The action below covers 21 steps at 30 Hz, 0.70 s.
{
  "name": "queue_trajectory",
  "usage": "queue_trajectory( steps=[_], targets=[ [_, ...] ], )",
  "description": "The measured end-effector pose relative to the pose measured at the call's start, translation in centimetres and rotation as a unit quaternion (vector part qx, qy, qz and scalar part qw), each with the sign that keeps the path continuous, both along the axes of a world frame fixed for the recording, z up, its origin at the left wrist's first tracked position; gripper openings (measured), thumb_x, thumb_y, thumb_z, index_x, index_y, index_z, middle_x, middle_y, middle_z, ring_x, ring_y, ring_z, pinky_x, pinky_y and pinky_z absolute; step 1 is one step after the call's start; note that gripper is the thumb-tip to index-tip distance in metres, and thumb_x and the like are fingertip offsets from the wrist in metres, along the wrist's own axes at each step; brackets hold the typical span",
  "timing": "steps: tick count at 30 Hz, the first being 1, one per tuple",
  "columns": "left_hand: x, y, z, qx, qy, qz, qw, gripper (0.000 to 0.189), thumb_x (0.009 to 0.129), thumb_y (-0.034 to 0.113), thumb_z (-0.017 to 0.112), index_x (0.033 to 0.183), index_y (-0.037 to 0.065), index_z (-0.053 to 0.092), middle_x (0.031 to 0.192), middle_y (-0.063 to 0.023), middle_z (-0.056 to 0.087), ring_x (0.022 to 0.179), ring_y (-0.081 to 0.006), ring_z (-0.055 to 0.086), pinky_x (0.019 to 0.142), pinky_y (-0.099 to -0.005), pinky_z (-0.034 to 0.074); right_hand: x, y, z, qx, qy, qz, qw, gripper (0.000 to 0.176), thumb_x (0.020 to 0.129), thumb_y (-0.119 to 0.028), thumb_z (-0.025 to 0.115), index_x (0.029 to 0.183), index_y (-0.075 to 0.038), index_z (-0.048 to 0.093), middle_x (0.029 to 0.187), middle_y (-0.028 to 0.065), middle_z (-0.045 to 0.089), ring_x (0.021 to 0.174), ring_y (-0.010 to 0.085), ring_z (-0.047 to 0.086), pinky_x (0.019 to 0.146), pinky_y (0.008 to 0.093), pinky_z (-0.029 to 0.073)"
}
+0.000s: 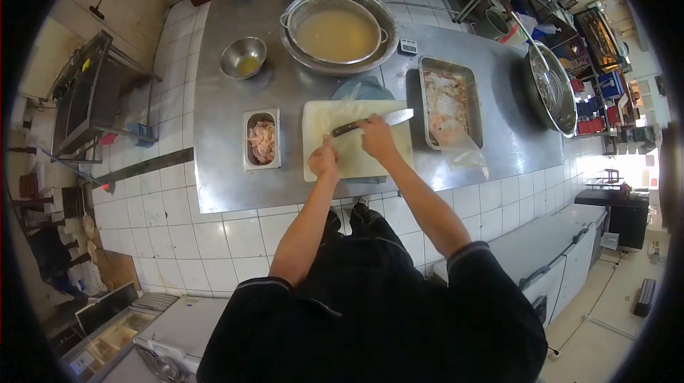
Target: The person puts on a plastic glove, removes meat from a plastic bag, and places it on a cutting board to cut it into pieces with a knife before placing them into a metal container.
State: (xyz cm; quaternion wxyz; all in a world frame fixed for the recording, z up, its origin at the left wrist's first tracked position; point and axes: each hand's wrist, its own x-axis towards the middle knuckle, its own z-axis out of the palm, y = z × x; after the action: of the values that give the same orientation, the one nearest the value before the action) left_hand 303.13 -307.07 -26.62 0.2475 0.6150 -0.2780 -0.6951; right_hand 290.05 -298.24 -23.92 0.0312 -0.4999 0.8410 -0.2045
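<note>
Worktop [217, 123]: bare metal, steel by its look, smooth, with a soft, blurred sheen. Cutting board [356, 158]: pale plastic, as we read it, mostly matt. Knife [400, 116]: smooth, bright metal blade; dark handle, wood or plastic, we cannot tell which. Cloth [367, 88] under the board: blue, matt, rumpled. Container [246, 121]: smooth, shiny metal; the meat pieces [262, 142] in it look moist and glossy. Tray [476, 101]: metal, inside rough with residue. Plastic bag [464, 156]: thin, translucent, crinkled, glinting. Small bowl [229, 62]: polished metal. Floor tiles [214, 240]: smooth, glazed-looking; we note glare. Clothing [363, 312]: black fabric, matt.
</note>
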Motion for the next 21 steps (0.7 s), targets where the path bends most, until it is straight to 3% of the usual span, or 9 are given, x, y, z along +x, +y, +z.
queue_trajectory(
  steps=[3, 5, 9, 14, 18, 21],
  targets=[
    [-0.4, -0.4, 0.0, 0.012, -0.027, 0.025, 0.999, 0.025, 0.095, 0.011, 0.068, 0.073, 0.000, 0.060, 0.070, -0.0098, 0.064, 0.053, -0.0167, 0.058, 0.053, -0.0291, 0.050, -1.7, -3.8, -1.2, 0.106, 0.068, 0.079, 0.989, 0.032, 0.077, -0.010, 0.069, 0.109, -0.013, 0.072, 0.107, 0.0180, 0.059, 0.110, 0.0370, 0.054, 0.089, 0.0471, 0.048],
    [-0.4, -0.6, -4.7, -0.015, -0.007, 0.056, 0.998, 0.019, 0.093, 0.010, 0.069, 0.079, -0.002, 0.064, 0.073, -0.0086, 0.066, 0.058, -0.0152, 0.060, 0.053, -0.0287, 0.049, -0.9, -4.9, -0.8, 0.163, 0.087, 0.116, 0.976, 0.027, 0.080, -0.014, 0.067, 0.106, -0.015, 0.073, 0.111, 0.0168, 0.059, 0.114, 0.0357, 0.052, 0.091, 0.0479, 0.047],
    [-0.6, -0.6, -6.3, -0.016, 0.093, 0.120, 0.988, 0.005, 0.093, 0.003, 0.065, 0.091, -0.002, 0.064, 0.078, -0.0082, 0.066, 0.064, -0.0155, 0.063, 0.055, -0.0281, 0.051, -1.2, -5.7, -3.4, 0.152, 0.171, 0.125, 0.966, 0.019, 0.085, -0.018, 0.062, 0.099, -0.017, 0.074, 0.113, 0.0125, 0.058, 0.114, 0.0304, 0.051, 0.090, 0.0442, 0.044],
    [0.6, 0.3, -5.3, -0.026, 0.129, 0.087, 0.987, 0.005, 0.097, 0.003, 0.060, 0.101, 0.001, 0.057, 0.088, -0.0114, 0.067, 0.071, -0.0176, 0.064, 0.061, -0.0294, 0.053, -1.6, -3.4, -3.0, 0.066, 0.255, 0.191, 0.946, 0.016, 0.086, -0.018, 0.061, 0.097, -0.016, 0.073, 0.113, 0.0106, 0.057, 0.108, 0.0276, 0.051, 0.089, 0.0399, 0.041],
    [1.8, 1.1, -6.3, -0.056, 0.191, 0.085, 0.976, 0.011, 0.101, 0.008, 0.057, 0.105, 0.005, 0.048, 0.096, -0.0143, 0.066, 0.081, -0.0230, 0.067, 0.071, -0.0353, 0.059, -0.9, 0.8, 1.3, 0.074, 0.233, 0.230, 0.942, 0.017, 0.087, -0.018, 0.060, 0.102, -0.016, 0.068, 0.112, 0.0089, 0.055, 0.106, 0.0264, 0.051, 0.089, 0.0401, 0.040],
    [2.2, 1.7, -4.2, -0.069, 0.188, 0.132, 0.971, 0.011, 0.101, 0.010, 0.056, 0.099, 0.007, 0.046, 0.099, -0.0157, 0.066, 0.082, -0.0225, 0.067, 0.073, -0.0326, 0.056, -0.7, 4.5, 2.8, 0.073, 0.200, 0.261, 0.942, 0.020, 0.087, -0.018, 0.059, 0.106, -0.017, 0.065, 0.111, 0.0081, 0.054, 0.108, 0.0256, 0.051, 0.088, 0.0401, 0.041]
  ],
)
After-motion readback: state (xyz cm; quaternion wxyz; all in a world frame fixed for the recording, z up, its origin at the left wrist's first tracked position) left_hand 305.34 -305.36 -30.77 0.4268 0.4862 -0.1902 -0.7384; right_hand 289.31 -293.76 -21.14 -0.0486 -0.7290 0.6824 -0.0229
